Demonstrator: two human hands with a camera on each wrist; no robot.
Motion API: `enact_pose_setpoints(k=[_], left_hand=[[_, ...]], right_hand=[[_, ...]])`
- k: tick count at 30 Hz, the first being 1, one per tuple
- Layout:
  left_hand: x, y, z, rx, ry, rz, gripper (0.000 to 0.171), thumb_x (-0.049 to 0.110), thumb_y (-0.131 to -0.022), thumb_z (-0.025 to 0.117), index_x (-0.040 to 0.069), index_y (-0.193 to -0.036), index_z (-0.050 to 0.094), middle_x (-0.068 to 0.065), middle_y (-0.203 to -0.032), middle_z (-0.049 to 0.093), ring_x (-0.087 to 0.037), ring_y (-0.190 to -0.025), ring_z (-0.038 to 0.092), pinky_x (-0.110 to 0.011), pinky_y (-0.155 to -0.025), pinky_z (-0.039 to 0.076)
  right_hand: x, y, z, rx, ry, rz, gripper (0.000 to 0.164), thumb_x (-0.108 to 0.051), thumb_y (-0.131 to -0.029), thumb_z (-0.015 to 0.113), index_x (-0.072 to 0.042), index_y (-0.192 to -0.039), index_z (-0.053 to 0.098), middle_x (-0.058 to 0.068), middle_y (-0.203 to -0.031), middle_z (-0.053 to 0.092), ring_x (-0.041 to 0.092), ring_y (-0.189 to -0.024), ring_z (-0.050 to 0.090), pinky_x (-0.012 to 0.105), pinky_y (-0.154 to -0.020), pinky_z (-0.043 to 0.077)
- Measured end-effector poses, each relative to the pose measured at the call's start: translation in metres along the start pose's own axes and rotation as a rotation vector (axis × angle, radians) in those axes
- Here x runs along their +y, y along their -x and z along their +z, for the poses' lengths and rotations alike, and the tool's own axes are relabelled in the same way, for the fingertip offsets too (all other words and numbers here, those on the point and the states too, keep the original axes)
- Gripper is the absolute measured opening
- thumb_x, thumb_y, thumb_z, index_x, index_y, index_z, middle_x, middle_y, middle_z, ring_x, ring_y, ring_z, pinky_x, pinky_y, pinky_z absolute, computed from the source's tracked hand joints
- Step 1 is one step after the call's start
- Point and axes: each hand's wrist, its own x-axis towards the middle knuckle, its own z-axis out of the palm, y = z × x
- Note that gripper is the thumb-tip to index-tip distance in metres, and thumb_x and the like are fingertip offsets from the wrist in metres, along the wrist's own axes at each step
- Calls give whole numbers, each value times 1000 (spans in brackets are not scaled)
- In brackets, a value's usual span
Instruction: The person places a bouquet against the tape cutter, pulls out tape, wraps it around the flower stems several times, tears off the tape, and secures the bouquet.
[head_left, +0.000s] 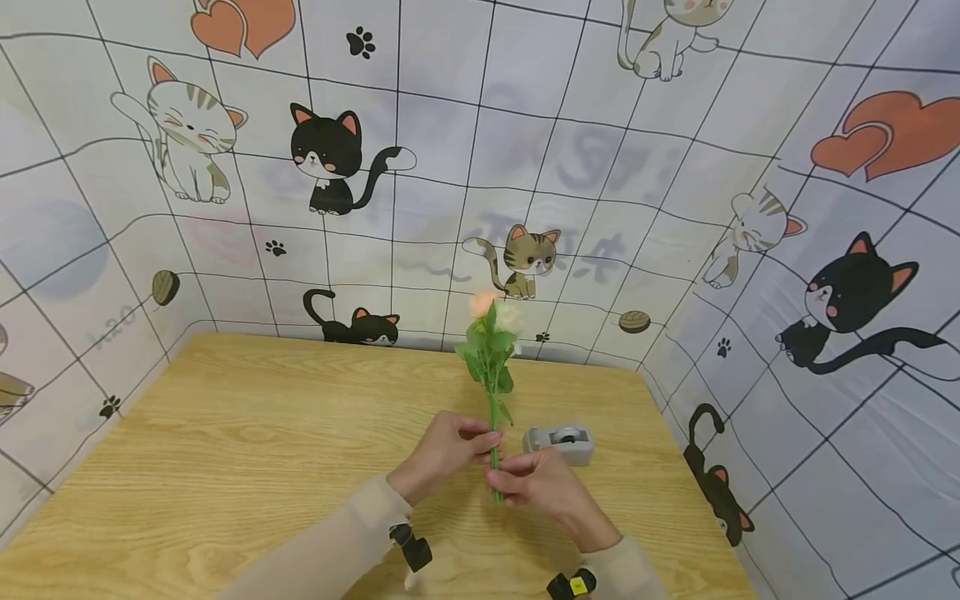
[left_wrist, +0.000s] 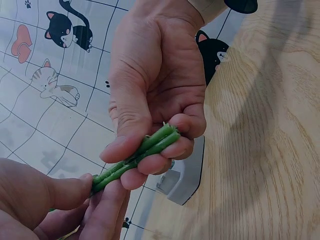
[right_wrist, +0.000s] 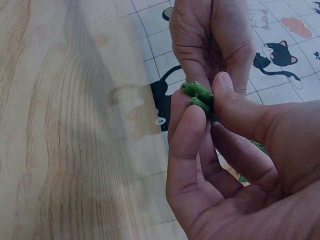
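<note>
A small bunch of flowers (head_left: 491, 354), one peach bloom and pale white ones above green leaves, stands nearly upright between both hands. My left hand (head_left: 450, 450) pinches the stems midway, thumb against fingers. Lower down, my right hand (head_left: 547, 487) holds the stems near their cut ends between thumb and fingers. The green stems (left_wrist: 135, 160) lie side by side in the left wrist view. Their ends (right_wrist: 192, 90) stick out past the right fingertips in the right wrist view. A grey tape dispenser (head_left: 577, 455) sits just beyond the right hand.
The wooden table (head_left: 300, 417) spreads beneath the hands. A white cloth (head_left: 435, 142) with a grid and cartoon cats hangs behind the table and along its sides. Dark wrist cameras (head_left: 411, 547) are strapped over beige sleeves (head_left: 337, 533).
</note>
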Motion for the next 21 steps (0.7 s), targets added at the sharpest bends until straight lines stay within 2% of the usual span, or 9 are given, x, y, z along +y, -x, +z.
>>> enact_pose_setpoints(k=[5,9,12,15,21], left_hand=[[0,6,-7,-13,-12,26,28,14,-114,78,-8,-130,84,-26,-122,87,-15,-97,86,-31,-89,72],[0,11,-13,-16,-27,49,25,14,-115,77,-6,-127,86,-27,-120,87,-12,-97,84,-24,-85,70],[0,15,-17,-16,-28,57,23,16,-115,77,-2,-125,87,-25,-118,87,-11,-96,82,-25,-85,70],[0,18,-20,-21,-11,54,23,16,-116,76,-2,-125,87,-25,-120,87,-11,-97,81,-26,-88,70],[1,22,-26,-60,37,48,25,13,-117,73,-4,-132,84,-24,-131,85,-19,-117,83,-28,-98,70]], right_hand=[[-4,1,6,-14,6,-16,38,-14,-109,85,16,-133,79,1,-103,91,6,-87,79,20,-77,67],[-2,-1,8,-47,2,-16,38,-15,-110,83,14,-134,79,9,-114,91,7,-92,81,20,-79,68],[0,-3,8,-101,-12,-6,39,-17,-112,81,12,-139,78,15,-122,90,8,-97,83,22,-82,69],[1,-3,8,-153,-50,21,41,-21,-114,79,8,-142,78,14,-128,89,10,-102,84,24,-84,70],[0,-2,10,-209,-159,49,41,-21,-116,76,8,-144,77,9,-138,86,12,-108,85,22,-85,70]])
